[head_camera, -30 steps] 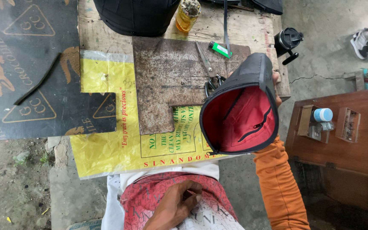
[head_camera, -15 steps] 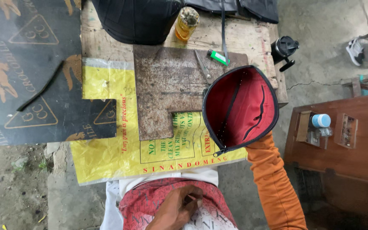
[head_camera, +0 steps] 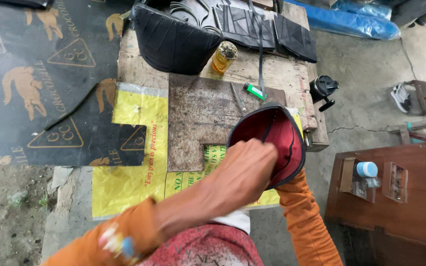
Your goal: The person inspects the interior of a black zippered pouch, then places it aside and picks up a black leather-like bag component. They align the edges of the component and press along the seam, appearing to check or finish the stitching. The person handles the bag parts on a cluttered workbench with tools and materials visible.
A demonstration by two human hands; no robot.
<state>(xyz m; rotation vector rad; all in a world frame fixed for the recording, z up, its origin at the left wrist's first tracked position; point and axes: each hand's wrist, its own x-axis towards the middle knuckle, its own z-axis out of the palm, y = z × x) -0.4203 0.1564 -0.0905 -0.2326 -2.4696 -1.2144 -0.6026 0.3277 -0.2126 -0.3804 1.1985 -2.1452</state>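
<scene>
A black bag with a red lining (head_camera: 284, 140) is held up over the front right of the wooden bench (head_camera: 292, 79), its mouth facing me. My left hand (head_camera: 245, 170) reaches across at the mouth's near rim, with the fingers curled and tucked into the lining. What they hold is hidden. My right arm in an orange sleeve (head_camera: 301, 221) comes up from below to the bag's underside. The right hand itself is hidden behind the bag that it carries.
A rusty metal plate (head_camera: 198, 118) lies on a yellow sack (head_camera: 134, 167), beside a black printed sheet (head_camera: 40, 83). Farther back are black bag parts (head_camera: 173, 39), an amber bottle (head_camera: 223, 56), a green lighter (head_camera: 255, 91) and pliers (head_camera: 237, 97). A brown table (head_camera: 410, 207) stands on the right.
My left hand has risen from my lap and gone to the bag's mouth. The bag has tipped lower and nearer to me.
</scene>
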